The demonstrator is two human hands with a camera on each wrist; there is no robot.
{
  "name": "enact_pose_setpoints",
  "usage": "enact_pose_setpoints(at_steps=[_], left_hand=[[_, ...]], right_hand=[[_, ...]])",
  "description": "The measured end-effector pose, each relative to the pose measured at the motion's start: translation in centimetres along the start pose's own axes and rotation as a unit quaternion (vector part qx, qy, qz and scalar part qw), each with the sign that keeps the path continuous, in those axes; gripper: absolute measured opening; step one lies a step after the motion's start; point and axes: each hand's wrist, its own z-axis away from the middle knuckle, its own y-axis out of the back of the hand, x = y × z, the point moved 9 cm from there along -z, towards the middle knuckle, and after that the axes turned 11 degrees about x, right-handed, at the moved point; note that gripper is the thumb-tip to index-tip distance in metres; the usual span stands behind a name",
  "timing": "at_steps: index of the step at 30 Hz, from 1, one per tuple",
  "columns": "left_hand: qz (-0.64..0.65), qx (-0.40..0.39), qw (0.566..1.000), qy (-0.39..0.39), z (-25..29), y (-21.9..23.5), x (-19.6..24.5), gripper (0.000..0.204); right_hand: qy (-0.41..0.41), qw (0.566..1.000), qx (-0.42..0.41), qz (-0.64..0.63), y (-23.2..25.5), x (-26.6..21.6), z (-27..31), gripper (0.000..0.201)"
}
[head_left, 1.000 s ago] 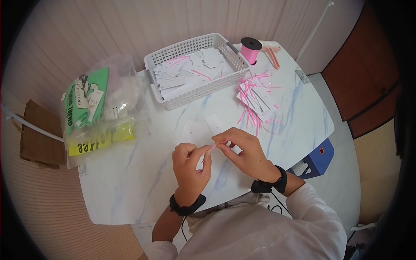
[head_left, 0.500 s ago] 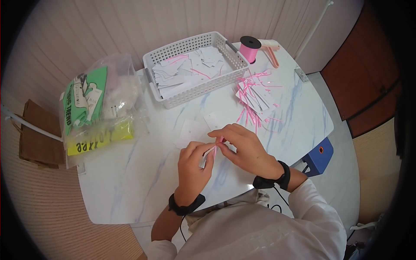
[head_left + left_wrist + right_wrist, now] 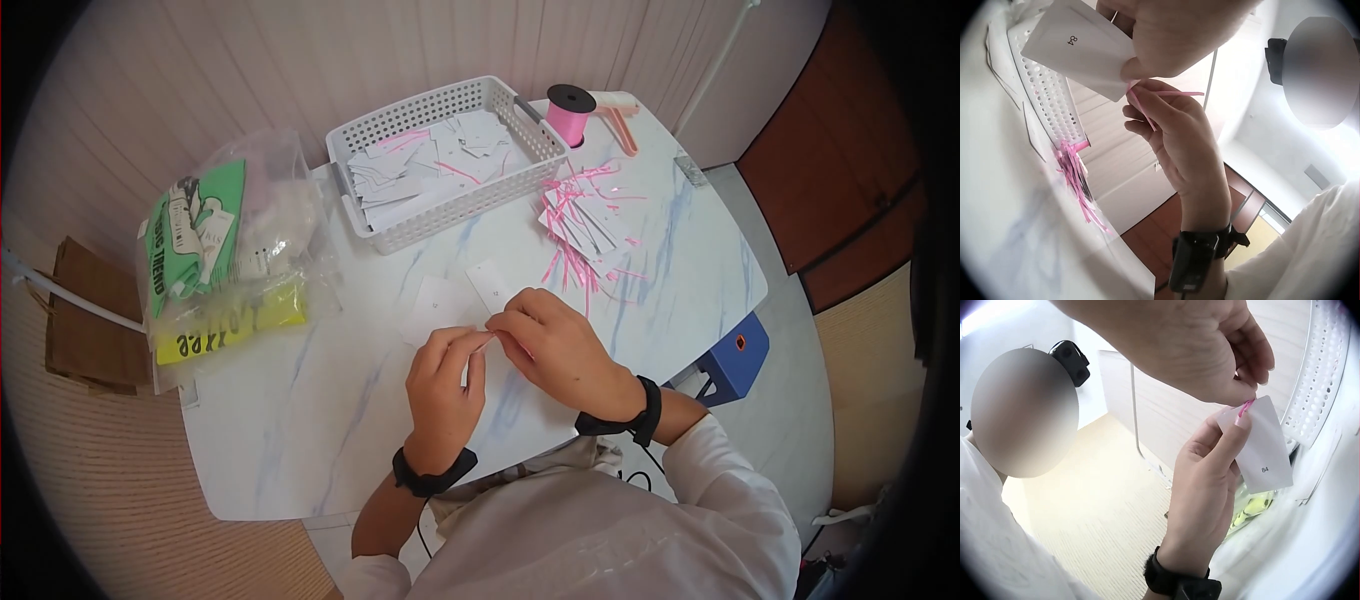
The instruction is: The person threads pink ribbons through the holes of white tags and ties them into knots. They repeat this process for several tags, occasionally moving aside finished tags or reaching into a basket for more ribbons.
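Note:
My left hand (image 3: pixel 445 385) pinches a white card (image 3: pixel 1266 450) printed 84 by its corner, between thumb and fingers. A thin pink ribbon (image 3: pixel 1246 407) passes through that corner, under the left thumb. My right hand (image 3: pixel 565 355) meets the left one above the table and pinches the ribbon close to the card. Two loose ribbon ends (image 3: pixel 1179 94) stick out past the right fingers in the left wrist view. From the head view, the fingers hide most of the card. Just beyond the hands, two white cards (image 3: pixel 440 308) lie on the table.
A white perforated basket (image 3: pixel 420 238) full of cards stands at the back. Right of it are a pink ribbon spool (image 3: pixel 567 122), a pink-handled tool (image 3: pixel 622 130) and a pile of ribboned cards (image 3: pixel 585 225). Plastic bags (image 3: pixel 230 240) cover the table's left side.
Half a second ago the pink ribbon showed between the fingertips; now it is mostly covered in the head view. The right hand has turned over and its fingers have drawn in against the left.

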Motion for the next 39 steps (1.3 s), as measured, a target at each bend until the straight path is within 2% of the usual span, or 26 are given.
enact_pose_setpoints(at_steps=[2, 8, 11, 13, 14, 16, 17, 19, 22, 26, 34, 39], left_hand=[[-0.001, -0.004, 1.0, 0.002, 0.0, 0.1, 0.2, 0.018], [0.008, -0.011, 1.0, 0.02, -0.1, 0.2, 0.3, 0.017], [0.075, -0.024, 0.995, 0.065, -0.2, 0.2, 0.1, 0.011], [0.199, -0.061, 0.95, 0.233, 0.6, -0.4, -2.2, 0.008], [0.199, -0.062, 0.95, 0.233, 0.5, -0.4, -2.3, 0.008], [0.342, -0.048, 0.849, 0.399, 1.5, -1.5, -4.3, 0.013], [0.341, -0.047, 0.849, 0.4, 1.7, -1.6, -4.4, 0.013], [0.296, -0.056, 0.888, 0.348, 1.5, -1.6, -4.0, 0.016], [0.253, -0.081, 0.901, 0.344, 1.9, -1.7, -4.2, 0.018], [0.262, -0.071, 0.894, 0.355, 2.2, -1.7, -4.5, 0.015], [0.176, -0.039, 0.936, 0.304, 1.4, -0.6, -3.6, 0.013], [0.2, -0.059, 0.928, 0.309, 1.5, -1.0, -3.8, 0.014]], right_hand=[[0.0, 1.0, 0.001, 0.0, 0.2, 0.1, -0.1, 0.022], [0.068, 0.995, 0.067, 0.04, 1.2, -0.4, -0.3, 0.017], [0.098, 0.989, 0.105, 0.038, 1.3, -0.4, -0.2, 0.017], [0.145, 0.983, 0.107, 0.032, 1.3, -0.7, 0.0, 0.016], [0.144, 0.983, 0.107, 0.032, 1.4, -0.6, 0.0, 0.016], [0.167, 0.98, 0.105, 0.017, 1.4, -0.8, 0.3, 0.016], [0.167, 0.98, 0.105, 0.015, 1.3, -0.7, 0.3, 0.016], [0.181, 0.977, 0.112, 0.013, 1.2, -0.8, 0.5, 0.019], [0.216, 0.969, 0.118, 0.004, 1.2, -1.3, 0.8, 0.022], [0.218, 0.969, 0.117, 0.007, 1.2, -1.2, 0.9, 0.026], [0.206, 0.973, 0.093, -0.041, 1.2, -1.5, 0.6, 0.024], [0.203, 0.975, 0.081, -0.033, 1.4, -1.4, 0.5, 0.023]])
